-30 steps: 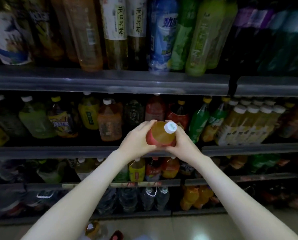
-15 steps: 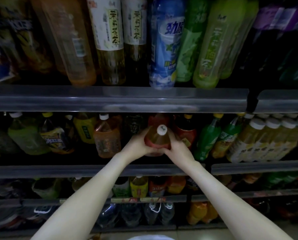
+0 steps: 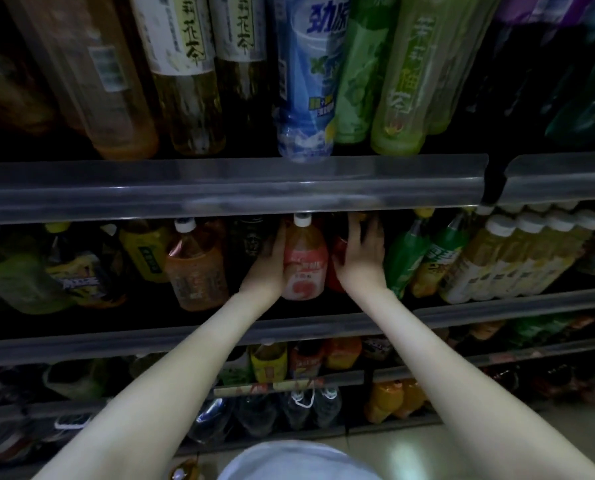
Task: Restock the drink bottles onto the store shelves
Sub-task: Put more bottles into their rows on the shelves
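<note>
Pink-labelled bottle (image 3: 303, 268) upright on shelf (image 3: 323, 328), left hand (image 3: 266, 271) round it

Bottle (image 3: 303, 261) stands upright on mid shelf (image 3: 116, 341), cap just under upper shelf rail (image 3: 220, 188). Left hand (image 3: 266, 268) on its left side, right hand (image 3: 360, 258) just beside it on the right. Neighbour bottle (image 3: 195, 268) stands further left, same shelf.

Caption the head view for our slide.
Left hand holds a pink-labelled bottle upright on the middle shelf; right hand rests against the red bottle beside it.
</note>
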Available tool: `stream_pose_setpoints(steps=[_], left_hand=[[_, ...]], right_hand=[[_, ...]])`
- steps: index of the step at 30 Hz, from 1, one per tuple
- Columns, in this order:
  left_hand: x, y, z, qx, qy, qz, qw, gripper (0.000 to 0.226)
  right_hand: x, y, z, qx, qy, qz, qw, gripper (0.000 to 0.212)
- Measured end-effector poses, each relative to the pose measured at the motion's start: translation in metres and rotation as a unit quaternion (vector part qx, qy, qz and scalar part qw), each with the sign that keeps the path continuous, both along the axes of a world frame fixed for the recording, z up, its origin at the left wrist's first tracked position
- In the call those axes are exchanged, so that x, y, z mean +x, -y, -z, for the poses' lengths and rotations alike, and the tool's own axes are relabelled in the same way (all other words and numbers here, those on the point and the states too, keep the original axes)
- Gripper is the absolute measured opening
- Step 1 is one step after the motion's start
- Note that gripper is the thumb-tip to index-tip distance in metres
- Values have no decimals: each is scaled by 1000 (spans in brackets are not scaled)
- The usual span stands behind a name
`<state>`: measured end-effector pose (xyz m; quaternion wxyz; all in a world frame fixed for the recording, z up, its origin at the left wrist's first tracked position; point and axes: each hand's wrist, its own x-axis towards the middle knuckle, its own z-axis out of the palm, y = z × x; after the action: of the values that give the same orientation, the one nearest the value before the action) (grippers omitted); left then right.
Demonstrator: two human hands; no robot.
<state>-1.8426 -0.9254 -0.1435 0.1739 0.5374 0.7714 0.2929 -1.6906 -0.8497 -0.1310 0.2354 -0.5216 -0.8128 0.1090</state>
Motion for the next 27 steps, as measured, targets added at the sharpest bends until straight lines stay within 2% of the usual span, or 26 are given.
stream_pose_setpoints(steps=[3,6,9,15,20,27], left_hand=[[12,9,1,36,-126,-5,991,84],[23,19,5,35,-207,30,977,85],[28,27,11,20,-200,39,979,82],[41,31,19,37,-167,38,985,81],[48,35,18,-2,-180,32,983,76],[57,35,9,-42,-167,19,985,74]], right_hand=[[3,-11,0,-50,59,-4,997,70],[12,3,3,-13,12,-28,999,66],[27,24,15,103,12,-27,994,61],[53,54,45,159,-38,-37,986,46],[49,52,33,132,-79,-50,987,43],[23,17,7,63,-45,-45,996,50]])
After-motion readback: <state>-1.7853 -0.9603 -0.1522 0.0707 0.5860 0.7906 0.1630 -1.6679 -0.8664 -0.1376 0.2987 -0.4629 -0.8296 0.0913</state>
